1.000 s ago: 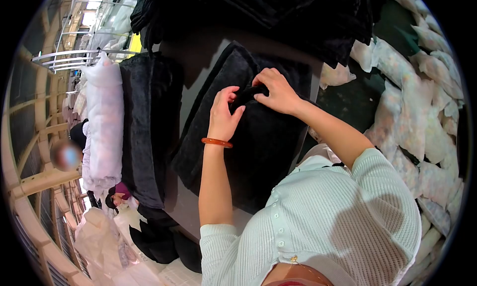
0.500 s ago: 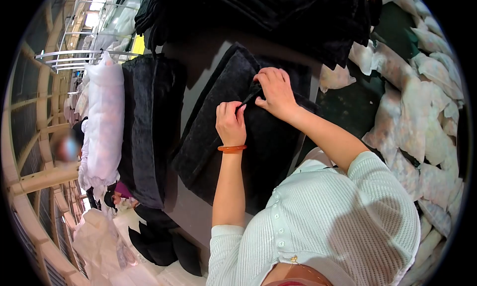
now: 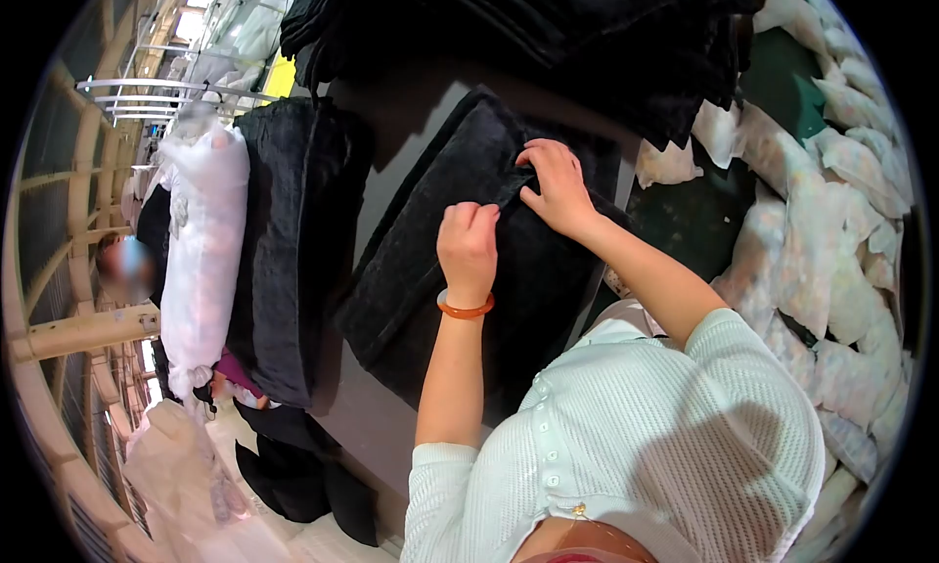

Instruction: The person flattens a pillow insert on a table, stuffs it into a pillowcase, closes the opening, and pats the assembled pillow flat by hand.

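A piece of black plush fabric [image 3: 411,260], folded in layers, lies slanted on the grey table before me. My left hand [image 3: 468,252], with an orange bangle at the wrist, has its fingers closed together at an edge of the fabric; its fingertips are partly hidden. Up and to the right, my right hand [image 3: 558,183] rests on the same fabric with thumb and fingers apart and the fingertips bent down onto it. Between the two hands runs a crease or opening in the dark cloth, hard to make out.
Stacked black fabric [image 3: 548,45] covers the table's far side. More black fabric [image 3: 284,250] hangs over the left edge beside a stuffed white bag [image 3: 203,260]. Several pale stuffed bags [image 3: 802,240] lie heaped at right. Another person [image 3: 125,262] is at far left.
My hands have shifted slightly to the right along the fabric. The dark fold that stood up at my left fingertips shows less now. The person at left has moved slightly.
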`<state>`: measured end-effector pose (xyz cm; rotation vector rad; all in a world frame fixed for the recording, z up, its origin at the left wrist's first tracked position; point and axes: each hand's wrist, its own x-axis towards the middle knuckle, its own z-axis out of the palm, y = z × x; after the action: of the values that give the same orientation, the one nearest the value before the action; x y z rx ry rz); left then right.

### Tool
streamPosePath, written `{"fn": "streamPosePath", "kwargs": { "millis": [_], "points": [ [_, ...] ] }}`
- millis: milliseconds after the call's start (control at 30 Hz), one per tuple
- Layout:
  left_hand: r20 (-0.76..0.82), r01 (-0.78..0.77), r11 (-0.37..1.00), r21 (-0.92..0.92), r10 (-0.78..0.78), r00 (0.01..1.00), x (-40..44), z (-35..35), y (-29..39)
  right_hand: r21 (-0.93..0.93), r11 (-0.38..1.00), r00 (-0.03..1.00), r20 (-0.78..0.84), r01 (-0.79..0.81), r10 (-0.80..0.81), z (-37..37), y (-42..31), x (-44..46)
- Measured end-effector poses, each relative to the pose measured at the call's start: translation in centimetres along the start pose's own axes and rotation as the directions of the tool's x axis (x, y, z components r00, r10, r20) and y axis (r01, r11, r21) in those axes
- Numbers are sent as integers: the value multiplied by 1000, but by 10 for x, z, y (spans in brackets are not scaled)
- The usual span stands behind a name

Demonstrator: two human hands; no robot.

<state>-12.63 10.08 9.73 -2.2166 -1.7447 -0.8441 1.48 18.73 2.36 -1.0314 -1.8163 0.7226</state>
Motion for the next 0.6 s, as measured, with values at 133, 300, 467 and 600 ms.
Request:
{"fn": "streamPosePath", "kwargs": {
  "millis": [133,300,467,600],
  "points": [
    [90,6,1000,-27,-4,996,-25,-7,5,-93,983,984,-63,158,-165,-8,1,3],
    [-26,357,899,255,-362,932,-85,-68,-17,-57,942,943,67,330,-326,-26,-9,4],
    [-110,730,539,419,-768,630,-216,-114,-48,155,818,718,408,554,-563,-11,-67,-12],
    [-53,981,153,-123,-988,147,-313,-140,-50,244,914,855,339,324,-393,-10,-27,-13]
  ]
}}
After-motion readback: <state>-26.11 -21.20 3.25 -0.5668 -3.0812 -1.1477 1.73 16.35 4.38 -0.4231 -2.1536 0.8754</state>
